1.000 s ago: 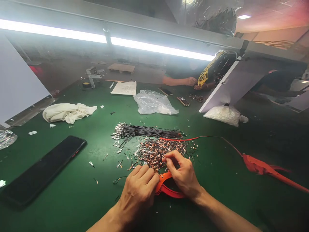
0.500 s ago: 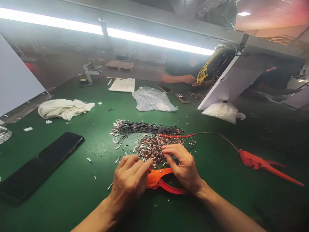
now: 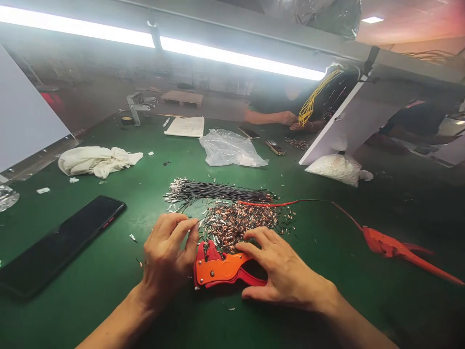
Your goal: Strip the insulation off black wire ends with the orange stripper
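Observation:
An orange and red wire stripper lies on the green table between my hands, its jaws toward the left. My right hand is at the handles, with thumb and fingers spread apart around them, not closed. My left hand is just left of the jaws, thumb and fingertips pinched together; whatever is in the pinch is too small to make out. Behind the stripper is a heap of short wire pieces with copper and silver ends. Beyond it lies a bundle of black wires with metal terminals at the left.
A second red stripper lies at the right. A large black phone is at the left, near a white cloth. Farther back are a plastic bag and a notebook. Across the table, another person's hands hold yellow wires.
My left hand has moved left, off the stripper's jaws, uncovering them. My right hand has lowered and spread around the handles.

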A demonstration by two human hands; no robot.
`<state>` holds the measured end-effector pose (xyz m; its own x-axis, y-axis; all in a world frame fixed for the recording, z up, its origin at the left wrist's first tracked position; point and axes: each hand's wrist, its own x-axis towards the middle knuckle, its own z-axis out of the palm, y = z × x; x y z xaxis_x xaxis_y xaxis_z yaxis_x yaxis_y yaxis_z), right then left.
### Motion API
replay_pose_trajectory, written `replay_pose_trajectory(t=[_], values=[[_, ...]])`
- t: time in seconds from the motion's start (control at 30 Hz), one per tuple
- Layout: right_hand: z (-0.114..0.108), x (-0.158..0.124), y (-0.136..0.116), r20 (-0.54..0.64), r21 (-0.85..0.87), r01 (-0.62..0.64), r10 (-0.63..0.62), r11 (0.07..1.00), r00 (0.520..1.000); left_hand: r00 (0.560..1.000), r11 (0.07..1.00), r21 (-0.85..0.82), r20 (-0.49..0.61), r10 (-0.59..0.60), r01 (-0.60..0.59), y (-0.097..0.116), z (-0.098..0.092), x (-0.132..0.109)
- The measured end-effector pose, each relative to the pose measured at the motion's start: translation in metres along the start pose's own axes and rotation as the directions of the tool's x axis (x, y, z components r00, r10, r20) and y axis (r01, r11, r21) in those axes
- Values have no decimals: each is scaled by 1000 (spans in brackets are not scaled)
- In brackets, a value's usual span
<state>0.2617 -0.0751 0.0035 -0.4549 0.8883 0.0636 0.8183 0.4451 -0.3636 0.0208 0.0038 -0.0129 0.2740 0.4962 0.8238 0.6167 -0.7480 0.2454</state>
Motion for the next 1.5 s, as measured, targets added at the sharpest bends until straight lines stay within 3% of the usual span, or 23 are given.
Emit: replay_pose_trajectory(t=[0.23,0.4,0.5,0.57,0.67,0.77,0.83,0.97,1.07,1.2,1.33,1.5], values=[[-2,-1,5,-3,-59,-54,53,997,999,998,1000,-25,59,5,-4,2,1,1],[0,-1,7,-180,-118,8,-29,993,983,998,999,-41,58,8,-5,0,-1,-2],[-6,-1,14,-357,0,-42,39,999,933,999,999,-45,36,-13,15,-1,1,-3],[-12,-1,19,-401,227,-97,184,969,897,1000,999,-51,29,-10,12,0,1,-3],[-16,-1,21,-225,662,-126,357,738,907,1000,997,-82,10,10,-9,3,0,-3],[-10,0,16,12,905,-149,327,399,945,1000,991,-132,-18,20,-22,9,-4,-1],[-2,1,10,111,966,-169,280,194,953,999,984,-177,-30,32,-36,12,-7,1],[10,1,-5,201,968,-173,147,-183,968,998,966,-252,-22,59,-63,15,-9,0],[10,2,-10,203,927,-155,110,-342,973,996,962,-261,21,81,-73,16,-9,-4],[7,5,-9,176,924,-100,178,-370,968,968,948,-229,65,243,-222,28,-9,-9],[8,10,-9,215,931,-120,252,-344,944,872,859,-304,142,468,-412,50,-4,-12],[16,11,-13,291,942,-222,279,-253,915,842,840,-350,205,500,-414,57,7,-20]])
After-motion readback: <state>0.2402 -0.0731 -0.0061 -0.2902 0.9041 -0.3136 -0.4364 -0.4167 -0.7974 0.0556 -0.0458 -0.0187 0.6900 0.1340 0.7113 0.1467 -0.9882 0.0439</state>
